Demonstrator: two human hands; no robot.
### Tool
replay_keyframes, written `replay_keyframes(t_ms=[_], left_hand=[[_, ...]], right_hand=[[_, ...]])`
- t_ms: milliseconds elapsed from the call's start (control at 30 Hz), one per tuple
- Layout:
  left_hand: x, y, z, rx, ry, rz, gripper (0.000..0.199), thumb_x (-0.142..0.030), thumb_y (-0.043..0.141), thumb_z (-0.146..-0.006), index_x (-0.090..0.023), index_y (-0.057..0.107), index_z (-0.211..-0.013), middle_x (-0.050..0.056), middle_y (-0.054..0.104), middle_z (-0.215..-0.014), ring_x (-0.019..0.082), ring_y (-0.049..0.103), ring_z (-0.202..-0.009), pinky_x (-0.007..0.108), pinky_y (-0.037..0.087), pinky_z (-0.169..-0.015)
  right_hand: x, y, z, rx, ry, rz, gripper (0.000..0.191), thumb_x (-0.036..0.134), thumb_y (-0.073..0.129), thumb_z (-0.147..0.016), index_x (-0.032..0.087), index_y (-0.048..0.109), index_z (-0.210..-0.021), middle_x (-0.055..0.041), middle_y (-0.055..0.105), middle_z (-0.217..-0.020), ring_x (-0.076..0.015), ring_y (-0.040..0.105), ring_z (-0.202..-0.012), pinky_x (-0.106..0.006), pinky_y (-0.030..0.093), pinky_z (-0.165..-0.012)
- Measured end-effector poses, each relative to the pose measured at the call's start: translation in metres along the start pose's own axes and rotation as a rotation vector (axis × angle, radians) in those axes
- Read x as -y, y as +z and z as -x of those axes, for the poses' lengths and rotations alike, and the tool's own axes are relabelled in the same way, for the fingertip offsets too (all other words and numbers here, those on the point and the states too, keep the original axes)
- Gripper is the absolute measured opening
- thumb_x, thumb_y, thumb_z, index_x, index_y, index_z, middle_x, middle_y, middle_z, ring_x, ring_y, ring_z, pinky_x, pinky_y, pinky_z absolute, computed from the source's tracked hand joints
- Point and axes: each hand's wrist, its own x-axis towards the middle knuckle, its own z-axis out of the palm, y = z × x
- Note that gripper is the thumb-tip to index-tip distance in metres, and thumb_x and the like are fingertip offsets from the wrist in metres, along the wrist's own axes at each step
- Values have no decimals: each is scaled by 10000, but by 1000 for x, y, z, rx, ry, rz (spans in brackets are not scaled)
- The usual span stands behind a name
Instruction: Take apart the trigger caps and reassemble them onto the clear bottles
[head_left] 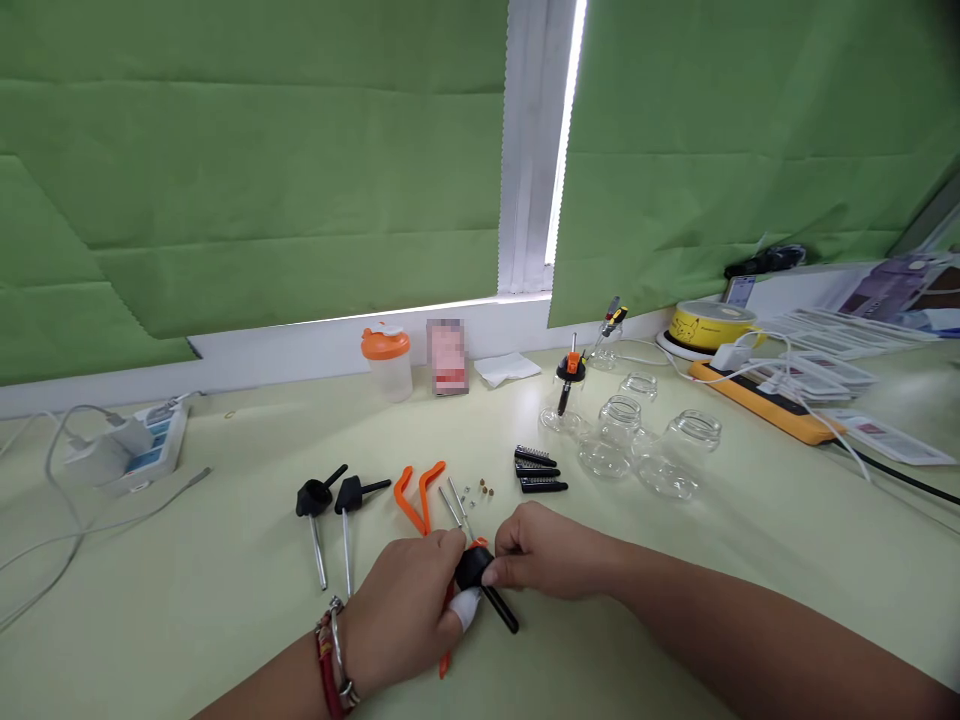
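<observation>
My left hand (pixel 412 595), with white wrapping on its thumb, is closed around the left side of a black lid (pixel 472 567). A black tube (pixel 500 609) sticks out of the lid toward me, and orange plastic shows at its far side. My right hand (pixel 547 550) pinches the lid's right edge between thumb and curled fingers. An orange strip (pixel 445 664) shows beneath my left hand. Just beyond my hands lie orange V-shaped handles (pixel 421 505), thin metal rods (pixel 454 502) and small brass pieces (pixel 484 489). What my fingers press on is partly hidden.
Two black lids with metal rods (pixel 315 497) lie at left. Black tubes with springs (pixel 540 471) and several glass jars (pixel 679 455) are at right; one jar bears a finished-looking black-and-orange top (pixel 571 368). Power strips (pixel 765 402), cables and an orange-lidded cup (pixel 388 365) stand farther out.
</observation>
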Motion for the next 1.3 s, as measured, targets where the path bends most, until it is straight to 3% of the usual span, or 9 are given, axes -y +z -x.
replay_keyframes(t_ms=[167, 267, 333, 500, 633, 767, 933, 1167, 1300], left_hand=[[-3, 3, 2, -12, 219, 3, 105, -260, 475, -784, -222, 467, -881, 4, 622, -837, 159, 541, -656, 268, 340, -552], [-4, 5, 3, -2, 346, -51, 172, -255, 510, -747, -221, 478, -913, 6, 632, -879, 172, 569, -690, 283, 352, -557], [-4, 6, 4, 38, 407, -92, 200, -245, 551, -682, -218, 485, -868, -2, 625, -849, 170, 569, -669, 285, 339, -533], [-3, 2, 6, 181, 541, -102, 203, -231, 600, -616, -218, 456, -758, -33, 609, -770, 132, 537, -576, 275, 272, -459], [-6, -2, 6, 161, 420, -95, 204, -270, 595, -621, -219, 469, -774, -23, 627, -777, 148, 550, -584, 278, 293, -482], [-6, -3, 6, 107, 243, -78, 170, -291, 554, -646, -219, 465, -771, -17, 633, -773, 157, 543, -586, 279, 319, -513], [-5, -2, 5, 69, 160, -23, 191, -290, 555, -639, -225, 441, -776, -30, 625, -740, 143, 509, -566, 261, 308, -497], [-8, -1, 4, 153, 177, 15, 275, -325, 586, -652, -238, 503, -899, -24, 656, -781, 163, 568, -605, 244, 342, -511], [-8, 1, 4, 165, 187, 17, 249, -277, 579, -646, -232, 527, -886, -11, 656, -784, 177, 587, -626, 253, 384, -538]], right_hand=[[-6, -5, -3, 146, -65, -333, 406, 555, 630, -754, 150, 598, -762, 55, 445, -532, -61, 336, -459, -196, 257, -436], [-3, -2, -5, 162, -68, -400, 323, 462, 649, -765, 152, 572, -723, 54, 455, -523, -58, 325, -445, -196, 253, -429], [-1, 1, -8, 33, -100, -366, 251, 368, 657, -765, 158, 546, -683, 51, 466, -529, -63, 346, -459, -196, 273, -441], [-4, 6, -23, -513, -297, -169, 116, 266, 569, -830, 167, 600, -778, 16, 543, -648, -98, 463, -567, -221, 389, -554], [-10, 16, -30, -541, -480, 281, 165, 203, 493, -886, 175, 654, -863, -44, 634, -806, -153, 569, -767, -267, 437, -722], [-13, 23, -33, -522, -495, 511, 201, 230, 472, -917, 173, 661, -880, -61, 641, -814, -167, 582, -755, -267, 436, -684], [-10, 23, -33, -532, -451, 552, 150, 208, 530, -887, 173, 642, -795, -37, 647, -748, -159, 596, -727, -251, 423, -657], [-4, 24, -40, -547, -388, 593, 189, 204, 478, -921, 157, 634, -824, -55, 641, -793, -163, 591, -748, -260, 421, -668], [0, 24, -45, -458, -369, 590, 190, 292, 557, -893, 150, 632, -993, -80, 642, -869, -201, 594, -811, -290, 428, -694]])
